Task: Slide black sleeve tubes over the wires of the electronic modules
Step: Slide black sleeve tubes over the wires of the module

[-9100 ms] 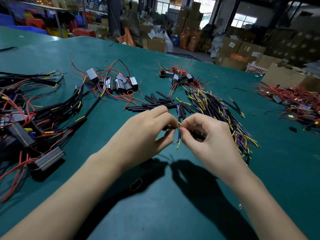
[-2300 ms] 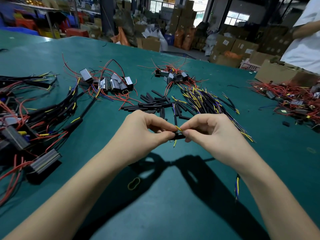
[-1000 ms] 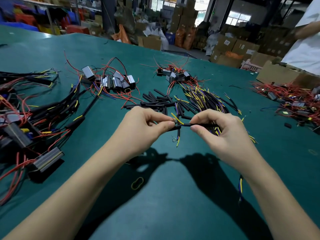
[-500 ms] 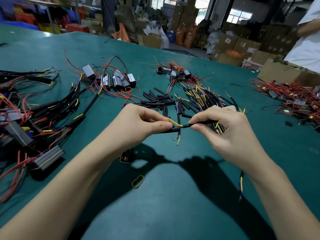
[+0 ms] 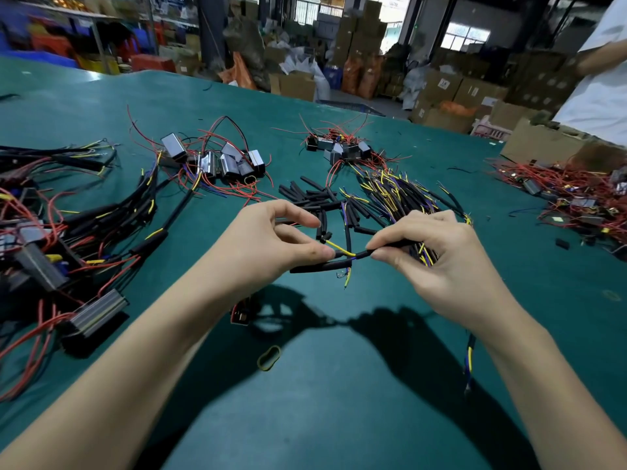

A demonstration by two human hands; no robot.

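Threading a sleeve above the green surface

Our left hand pinched a yellow wire by thumb and forefinger; our right hand pinched the black sleeve tube it entered; loose sleeve tubes lay just beyond, modules farther back.

A black sleeve lies nearly level between the hands above the bench, its left end at the left hand, with bare wire tips hanging from its right end. A yellow wire runs from the left hand's fingertips to a second sleeve pinched by the right hand. Loose sleeves lie scattered behind the hands. Sleeved wires fan out beside them. Silver modules with red wires sit farther back.
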